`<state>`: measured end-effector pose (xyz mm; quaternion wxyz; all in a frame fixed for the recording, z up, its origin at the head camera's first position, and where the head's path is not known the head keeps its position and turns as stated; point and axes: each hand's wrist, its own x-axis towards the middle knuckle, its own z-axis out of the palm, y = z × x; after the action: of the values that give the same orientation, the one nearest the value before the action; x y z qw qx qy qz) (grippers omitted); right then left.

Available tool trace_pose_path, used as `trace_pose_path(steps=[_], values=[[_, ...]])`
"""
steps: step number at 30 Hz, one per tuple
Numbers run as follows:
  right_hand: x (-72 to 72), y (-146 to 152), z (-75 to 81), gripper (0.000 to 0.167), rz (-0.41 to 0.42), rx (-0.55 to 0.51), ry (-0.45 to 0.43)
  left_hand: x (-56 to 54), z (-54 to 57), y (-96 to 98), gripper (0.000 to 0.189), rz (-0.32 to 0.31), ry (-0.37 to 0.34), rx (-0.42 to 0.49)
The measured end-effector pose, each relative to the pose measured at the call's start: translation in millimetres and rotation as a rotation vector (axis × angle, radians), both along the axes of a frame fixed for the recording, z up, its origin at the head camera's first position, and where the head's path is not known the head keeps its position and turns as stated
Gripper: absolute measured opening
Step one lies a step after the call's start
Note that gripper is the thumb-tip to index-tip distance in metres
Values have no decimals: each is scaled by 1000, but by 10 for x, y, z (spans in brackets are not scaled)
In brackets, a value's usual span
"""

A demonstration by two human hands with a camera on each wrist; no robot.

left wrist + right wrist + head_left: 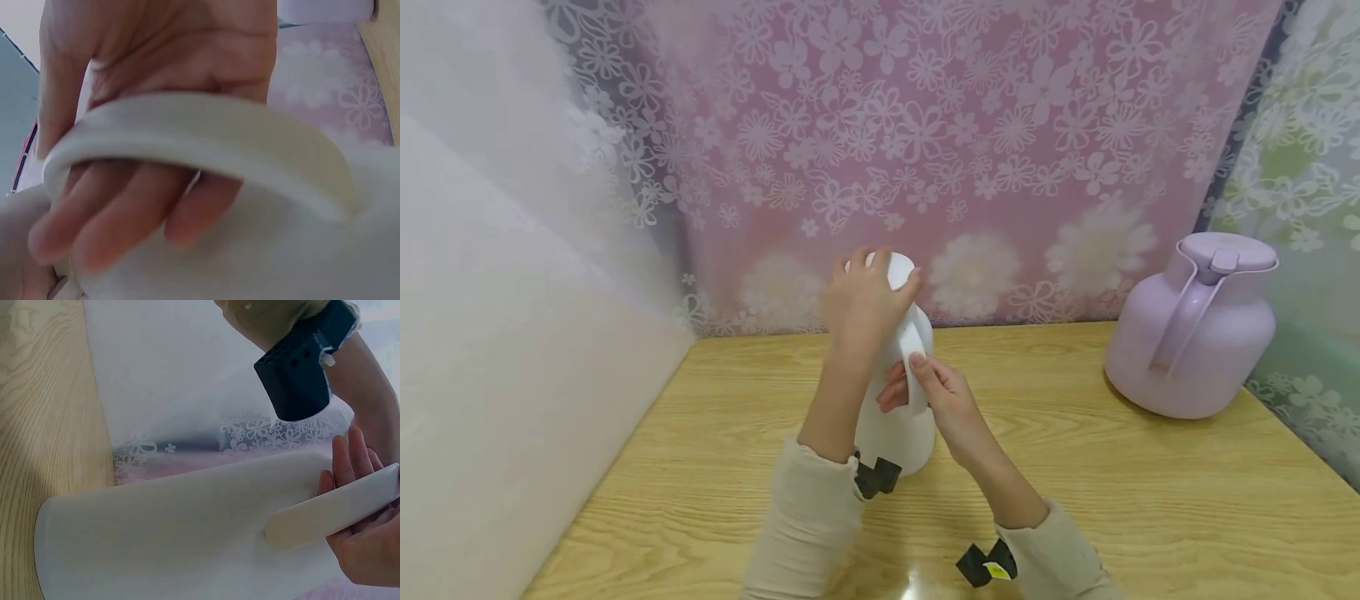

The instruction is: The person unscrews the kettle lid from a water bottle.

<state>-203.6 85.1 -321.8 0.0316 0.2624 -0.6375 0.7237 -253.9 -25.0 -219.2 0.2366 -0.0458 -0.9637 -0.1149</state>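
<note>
A tall white jug (pixel 895 437) stands on the wooden table in front of me. My left hand (pixel 862 308) grips its white lid (pixel 900 270) from above, fingers spread over the far side and thumb on the right. My right hand (pixel 951 408) holds the jug's curved handle (pixel 913 343), thumb against the outside and fingers passed through the loop. The left wrist view shows those fingers (pixel 131 209) loosely bent under the handle, with part of my left hand at the lower left. In the right wrist view the jug's smooth body (pixel 156 531) lies sideways across the picture.
A lavender jug (pixel 1195 342) with a lid and handle stands at the table's right side. The wood-grain table (pixel 722 500) meets a pink floral backdrop (pixel 955 150) behind and a pale panel (pixel 512 333) on the left. Small black cameras (pixel 880 477) sit at both wrists.
</note>
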Motion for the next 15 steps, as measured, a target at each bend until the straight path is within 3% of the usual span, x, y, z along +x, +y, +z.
trace_pose_path(steps=[4,8,11,15], values=[[-10,11,6,44,1,3,18,21,20,94,60,73,-5,-18],[-24,15,9,45,-3,2,32,32,36,134,61,86,15,-28],[-27,13,3,44,-2,-2,35,38,36,106,63,49,20,-40],[-21,-5,-19,44,7,3,29,82,63,-24,66,-78,-11,-16]])
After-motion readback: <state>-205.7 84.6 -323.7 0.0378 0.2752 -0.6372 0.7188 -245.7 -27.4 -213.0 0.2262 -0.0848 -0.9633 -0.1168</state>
